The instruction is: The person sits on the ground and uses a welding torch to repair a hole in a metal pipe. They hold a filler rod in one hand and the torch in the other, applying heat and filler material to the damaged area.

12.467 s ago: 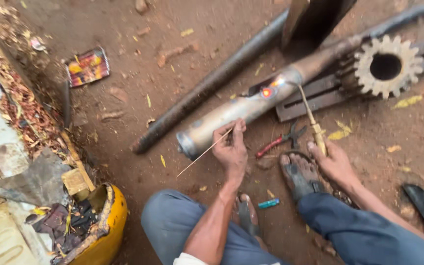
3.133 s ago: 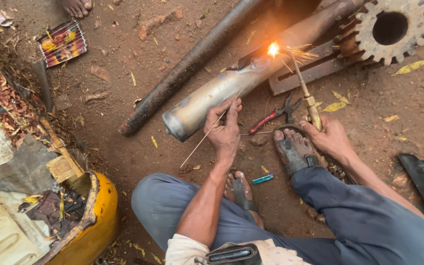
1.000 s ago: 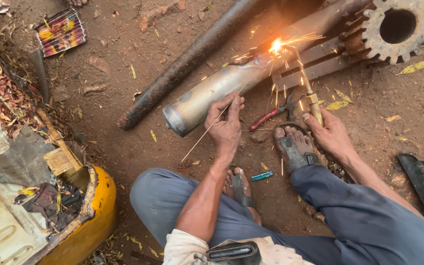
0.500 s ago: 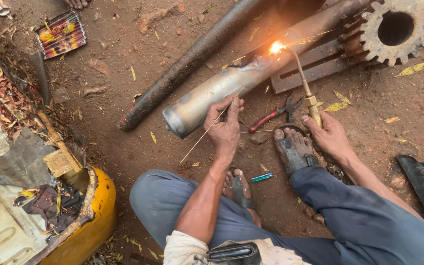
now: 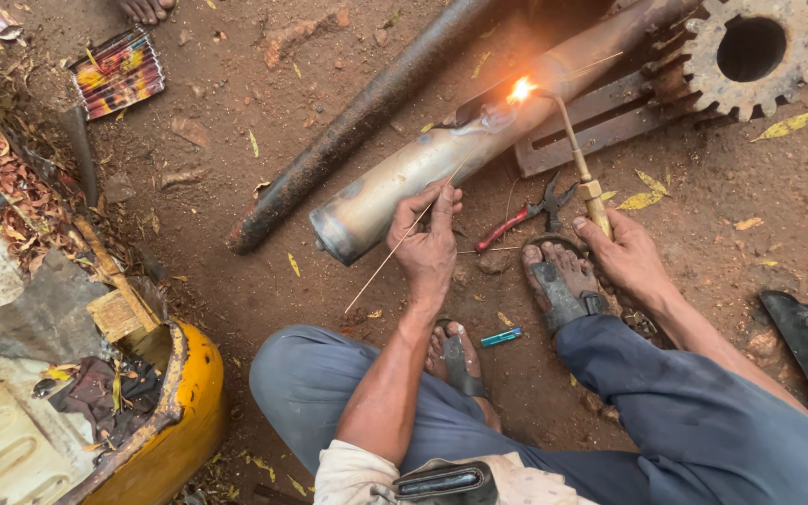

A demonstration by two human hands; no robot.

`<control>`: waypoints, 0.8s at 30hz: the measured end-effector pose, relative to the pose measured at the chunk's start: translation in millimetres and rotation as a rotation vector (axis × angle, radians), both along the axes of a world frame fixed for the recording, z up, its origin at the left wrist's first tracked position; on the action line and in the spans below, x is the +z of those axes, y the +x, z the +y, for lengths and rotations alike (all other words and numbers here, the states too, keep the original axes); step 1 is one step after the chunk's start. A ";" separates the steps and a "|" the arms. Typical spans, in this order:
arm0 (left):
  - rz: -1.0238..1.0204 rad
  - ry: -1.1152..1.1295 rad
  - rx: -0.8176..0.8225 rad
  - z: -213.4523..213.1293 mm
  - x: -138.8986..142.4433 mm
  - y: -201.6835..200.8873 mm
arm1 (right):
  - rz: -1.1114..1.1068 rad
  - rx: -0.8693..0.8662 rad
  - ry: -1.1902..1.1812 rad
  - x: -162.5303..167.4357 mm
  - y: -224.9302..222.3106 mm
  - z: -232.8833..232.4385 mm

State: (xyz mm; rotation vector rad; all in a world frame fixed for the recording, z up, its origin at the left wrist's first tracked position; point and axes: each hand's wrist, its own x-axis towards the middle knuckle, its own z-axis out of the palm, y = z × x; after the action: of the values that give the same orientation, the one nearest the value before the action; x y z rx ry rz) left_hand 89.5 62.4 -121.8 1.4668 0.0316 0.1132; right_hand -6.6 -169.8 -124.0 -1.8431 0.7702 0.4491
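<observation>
I squat on bare dirt over a silvery metal tube (image 5: 423, 168) lying diagonally. My left hand (image 5: 427, 245) rests by the tube's lower part and pinches a thin filler rod (image 5: 395, 252) that runs up to the tube. My right hand (image 5: 621, 257) grips a brass torch (image 5: 580, 168). Its tip burns with a bright flame (image 5: 520, 90) on the tube's upper part. Red-handled pliers (image 5: 521, 213) lie on the ground between my hands.
A dark rusty pipe (image 5: 357, 122) lies parallel behind the tube. A large toothed gear (image 5: 750, 51) and a slotted steel bar (image 5: 591, 122) sit at upper right. A yellow container (image 5: 180, 411) with scrap stands lower left. Another person's bare foot (image 5: 147, 9) shows at the top.
The sparks that flew from the flame a second ago have died down. Both hands, rod and torch stay in nearly the same place.
</observation>
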 end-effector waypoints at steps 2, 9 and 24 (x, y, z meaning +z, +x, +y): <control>0.003 -0.003 -0.003 0.1 0.6 0.0 | 0.036 -0.020 0.019 -0.8 -0.8 -0.2; 0.027 0.005 -0.019 1.0 3.4 0.2 | 0.061 -0.019 0.025 1.2 -0.4 0.0; 0.014 -0.016 -0.008 -0.7 6.0 1.2 | 0.054 -0.033 0.022 1.3 -0.9 0.9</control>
State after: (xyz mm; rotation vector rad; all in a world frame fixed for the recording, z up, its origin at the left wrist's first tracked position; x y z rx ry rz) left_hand 90.7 61.8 -115.8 1.4519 0.0375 0.0962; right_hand -7.5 -168.9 -122.8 -1.8019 0.8278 0.4854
